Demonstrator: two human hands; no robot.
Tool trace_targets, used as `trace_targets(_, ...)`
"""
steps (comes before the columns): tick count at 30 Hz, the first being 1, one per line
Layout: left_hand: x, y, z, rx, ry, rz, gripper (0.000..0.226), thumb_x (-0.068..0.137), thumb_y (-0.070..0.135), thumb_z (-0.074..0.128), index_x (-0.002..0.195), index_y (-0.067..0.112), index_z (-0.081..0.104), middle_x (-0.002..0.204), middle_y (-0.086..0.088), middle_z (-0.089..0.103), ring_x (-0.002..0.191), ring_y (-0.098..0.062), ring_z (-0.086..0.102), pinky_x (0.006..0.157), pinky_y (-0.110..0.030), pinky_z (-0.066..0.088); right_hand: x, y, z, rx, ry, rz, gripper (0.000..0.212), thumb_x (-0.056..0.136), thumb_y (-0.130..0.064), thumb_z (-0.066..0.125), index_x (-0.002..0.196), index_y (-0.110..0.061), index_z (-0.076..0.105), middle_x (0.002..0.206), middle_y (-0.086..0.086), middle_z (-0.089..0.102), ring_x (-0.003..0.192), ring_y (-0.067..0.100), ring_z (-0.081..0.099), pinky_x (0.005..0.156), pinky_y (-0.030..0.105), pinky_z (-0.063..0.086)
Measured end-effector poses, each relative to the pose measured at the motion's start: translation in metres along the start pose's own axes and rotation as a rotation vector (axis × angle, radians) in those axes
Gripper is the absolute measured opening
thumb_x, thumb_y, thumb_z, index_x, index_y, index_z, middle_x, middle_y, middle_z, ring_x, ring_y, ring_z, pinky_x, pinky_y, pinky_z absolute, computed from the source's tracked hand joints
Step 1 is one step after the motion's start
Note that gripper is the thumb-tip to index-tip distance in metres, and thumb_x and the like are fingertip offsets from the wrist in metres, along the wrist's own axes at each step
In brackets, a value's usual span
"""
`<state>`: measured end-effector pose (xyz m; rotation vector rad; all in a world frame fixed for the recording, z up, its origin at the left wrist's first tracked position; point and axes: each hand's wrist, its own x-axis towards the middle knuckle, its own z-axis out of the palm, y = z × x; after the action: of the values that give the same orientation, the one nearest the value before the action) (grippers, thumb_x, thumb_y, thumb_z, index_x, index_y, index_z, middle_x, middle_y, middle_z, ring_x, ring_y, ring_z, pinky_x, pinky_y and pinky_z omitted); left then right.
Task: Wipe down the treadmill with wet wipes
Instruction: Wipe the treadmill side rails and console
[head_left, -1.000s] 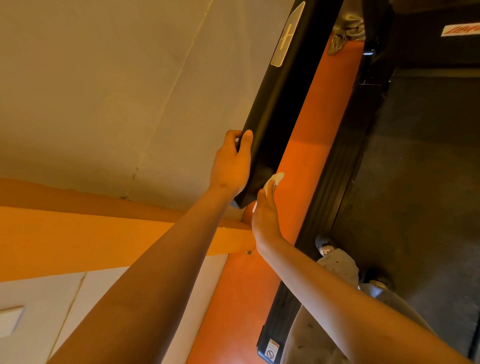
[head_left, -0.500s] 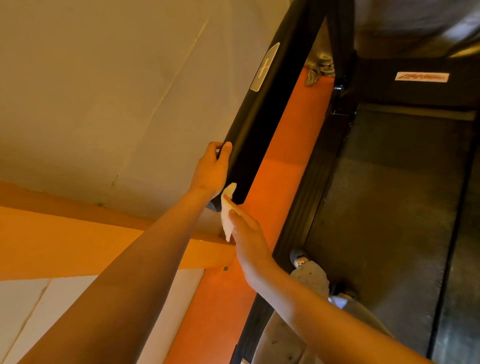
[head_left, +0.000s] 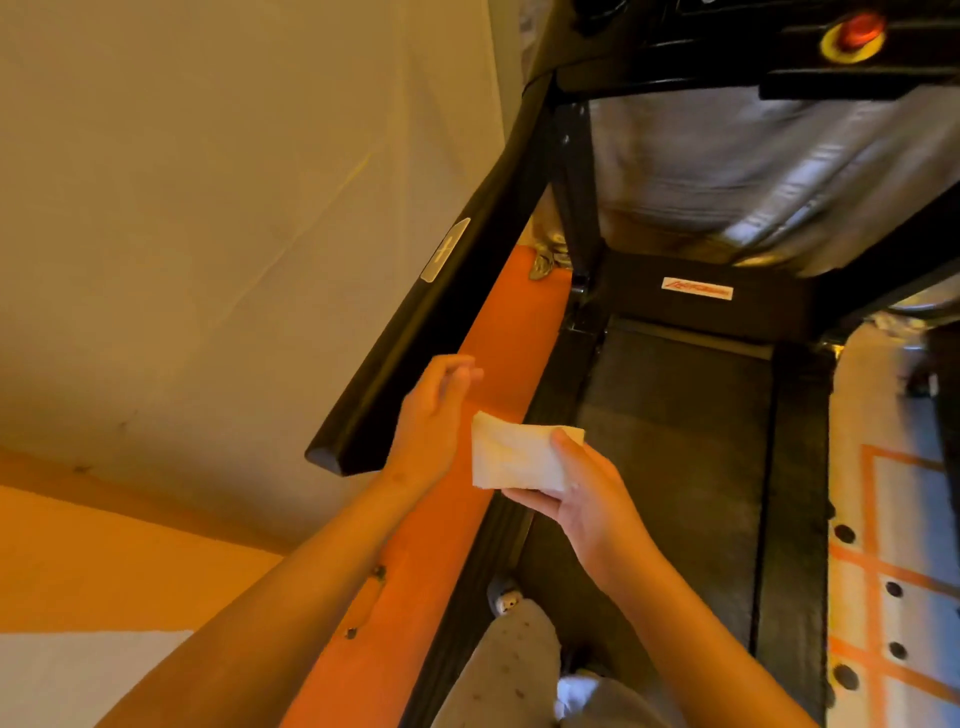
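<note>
Pale speckled trousers (head_left: 519, 665), light-coloured shoes (head_left: 505, 598)

Two hands (head_left: 431, 415) (head_left: 592, 504), one wipe (head_left: 511, 457), one treadmill (head_left: 675, 441), one red stop button (head_left: 857, 28).

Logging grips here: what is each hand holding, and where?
The right hand pinches the wipe at its right end, thumb on top; left hand holds nothing.

we read a plus sign on the silver label (head_left: 445, 250) on the treadmill (head_left: 675, 441) handrail (head_left: 410, 358); the red logo (head_left: 697, 289) by its belt is too blurred.
</note>
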<state>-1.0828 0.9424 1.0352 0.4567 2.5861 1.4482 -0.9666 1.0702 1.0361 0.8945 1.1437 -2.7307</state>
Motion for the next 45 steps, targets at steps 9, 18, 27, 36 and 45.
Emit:
trace_targets(9,-0.037,0.064,0.098,-0.447,-0.376,-0.221,0.029,0.086,0.038,0.067,0.11,0.023,0.062,0.105,0.0,0.066,0.099,-0.015,0.065,0.083,-0.03,0.056,-0.02,-0.056,-0.067,-0.176,0.145,-0.263,0.022,0.085,-0.028,0.063,0.106,-0.025,0.06,0.11,0.002,0.065,0.101,0.021,0.065,0.066,0.028,0.058)
trace_targets(18,-0.04,0.108,0.166,-0.144,-0.135,-0.003,0.021,0.088,0.026,0.069,0.077,0.023,0.052,0.071,0.008,0.053,0.065,-0.007,0.053,0.052,-0.01,0.041,-0.03,-0.093,-0.127,-0.861,0.624,-0.714,0.018,0.088,-0.017,0.069,0.077,-0.02,0.056,0.071,-0.001,0.057,0.069,0.012,0.056,0.058,0.009,0.044)
trace_targets(27,-0.001,0.162,0.235,-0.538,-0.31,0.04,0.032,0.08,0.036,0.066,0.108,0.02,0.065,0.099,0.002,0.069,0.094,-0.012,0.067,0.072,-0.017,0.054,-0.003,-0.143,-0.174,-0.945,0.587,-0.838,0.02,0.089,-0.023,0.068,0.103,-0.034,0.06,0.102,-0.012,0.057,0.091,-0.005,0.057,0.074,0.003,0.044)
trace_targets(36,0.094,0.23,0.392,-0.611,-0.435,-0.041,0.016,0.093,0.02,0.063,0.092,0.035,0.06,0.091,0.014,0.063,0.08,0.012,0.061,0.065,-0.009,0.049,0.022,-0.273,-0.284,-1.143,0.669,-0.743,0.027,0.092,-0.03,0.058,0.12,-0.028,0.058,0.118,-0.011,0.056,0.107,0.003,0.053,0.091,0.022,0.047)
trace_targets(45,0.19,0.279,0.548,-0.483,-0.481,-0.107,0.011,0.099,0.022,0.055,0.097,0.015,0.063,0.086,0.009,0.06,0.079,0.0,0.056,0.063,-0.013,0.044,0.044,-0.427,-0.432,-1.509,1.14,-0.426,0.076,0.083,-0.035,0.072,0.146,-0.014,0.036,0.147,0.01,0.042,0.133,0.031,0.04,0.103,0.049,0.041)
